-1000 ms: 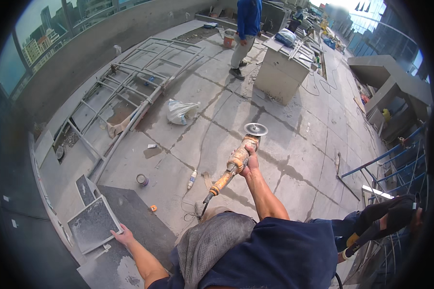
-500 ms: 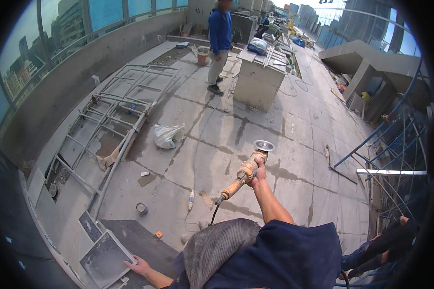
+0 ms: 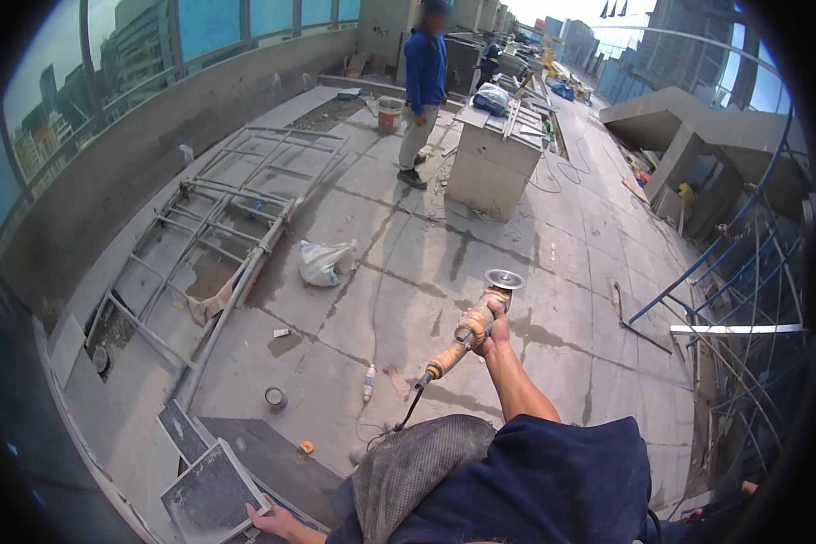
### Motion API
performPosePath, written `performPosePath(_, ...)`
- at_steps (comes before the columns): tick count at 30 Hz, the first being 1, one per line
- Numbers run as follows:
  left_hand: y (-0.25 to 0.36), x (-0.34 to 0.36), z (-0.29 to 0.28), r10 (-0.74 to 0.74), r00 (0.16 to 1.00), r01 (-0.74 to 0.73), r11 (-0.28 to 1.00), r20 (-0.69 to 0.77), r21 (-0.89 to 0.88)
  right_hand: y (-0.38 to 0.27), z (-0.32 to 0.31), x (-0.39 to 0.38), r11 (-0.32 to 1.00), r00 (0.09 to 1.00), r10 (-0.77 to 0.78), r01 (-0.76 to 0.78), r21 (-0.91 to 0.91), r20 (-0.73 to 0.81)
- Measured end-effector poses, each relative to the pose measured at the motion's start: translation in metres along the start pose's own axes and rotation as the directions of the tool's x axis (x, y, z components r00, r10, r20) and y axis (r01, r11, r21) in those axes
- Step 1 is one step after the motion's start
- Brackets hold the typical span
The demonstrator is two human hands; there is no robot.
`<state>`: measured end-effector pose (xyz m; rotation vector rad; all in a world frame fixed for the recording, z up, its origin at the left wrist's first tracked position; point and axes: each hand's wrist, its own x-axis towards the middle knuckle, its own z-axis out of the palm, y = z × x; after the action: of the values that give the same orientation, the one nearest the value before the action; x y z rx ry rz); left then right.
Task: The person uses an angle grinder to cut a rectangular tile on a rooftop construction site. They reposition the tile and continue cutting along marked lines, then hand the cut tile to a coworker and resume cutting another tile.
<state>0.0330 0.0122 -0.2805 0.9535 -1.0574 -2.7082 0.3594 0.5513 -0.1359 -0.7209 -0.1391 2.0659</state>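
Observation:
My right hand (image 3: pixel 493 333) is closed around a worn orange angle grinder (image 3: pixel 469 328), which has a silver disc (image 3: pixel 504 279) at its top and a black cord hanging from the handle. At the lower left, my left hand (image 3: pixel 269 517) grips the edge of a grey square tile with a pale rim (image 3: pixel 204 499). Under and beside it lie a narrower tile piece (image 3: pixel 183 430) and a dark grey sheet (image 3: pixel 261 441). An orange tape measure (image 3: pixel 306 447), a small can (image 3: pixel 275 397) and a white bottle (image 3: pixel 369 383) lie on the floor nearby.
Metal scaffold frames (image 3: pixel 210 238) lie at the left beside a white sack (image 3: pixel 326 264). A person in blue (image 3: pixel 424 72) stands near a concrete block (image 3: pixel 480 168) with a bucket (image 3: pixel 390 116) alongside. Blue scaffolding (image 3: pixel 712 267) and another person's hand (image 3: pixel 748 490) are at the right.
The view has tilted up and shifted, so the scene sits differently. The person at the lower right has mostly left the picture. I still hold the grinder and the tile.

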Motion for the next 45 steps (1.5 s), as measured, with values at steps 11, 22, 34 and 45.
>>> performPosePath(11,0.004,0.068,-0.071,0.590,0.317,-0.906,-0.042,0.742,0.421,0.003,-0.008,0.003,0.998,0.999,-0.040,0.041,0.047,-0.004)
performPosePath(22,0.006,0.073,-0.037,0.631,0.375,-0.875,-0.002,0.679,0.484,-0.005,-0.014,0.003,0.994,0.997,-0.064,0.067,0.083,-0.040)
performPosePath(34,-0.061,0.021,0.035,0.636,0.356,-0.888,0.002,0.685,0.460,-0.043,-0.052,0.075,0.981,0.994,-0.016,0.037,0.190,-0.111)
performPosePath(45,-0.139,-0.069,0.077,0.730,0.372,-0.842,0.005,0.574,0.539,-0.123,-0.024,0.188,0.981,0.996,0.016,0.003,0.193,-0.093)
